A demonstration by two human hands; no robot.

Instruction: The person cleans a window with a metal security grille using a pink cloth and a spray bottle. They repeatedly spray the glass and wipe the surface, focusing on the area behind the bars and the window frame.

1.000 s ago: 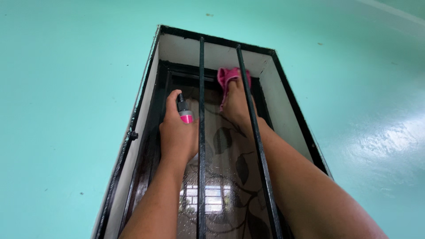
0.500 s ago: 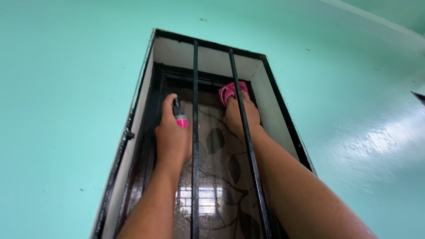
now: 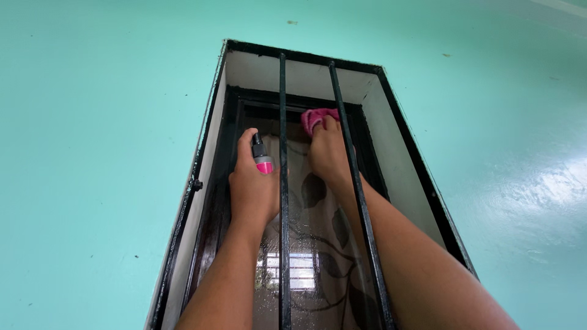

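My forearms reach up between the black window bars [image 3: 284,183]. My left hand [image 3: 251,183] is clenched around a small spray bottle [image 3: 262,157] near the pane's left edge. Farther up, my right hand [image 3: 327,153] presses a pink cloth [image 3: 318,117] against the glass [image 3: 318,244] at the frame's top edge.

Bright, even daylight; a glossy glare patch shines on the turquoise wall [image 3: 538,183] at right. Sharp focus, wide-angle stretching at edges.
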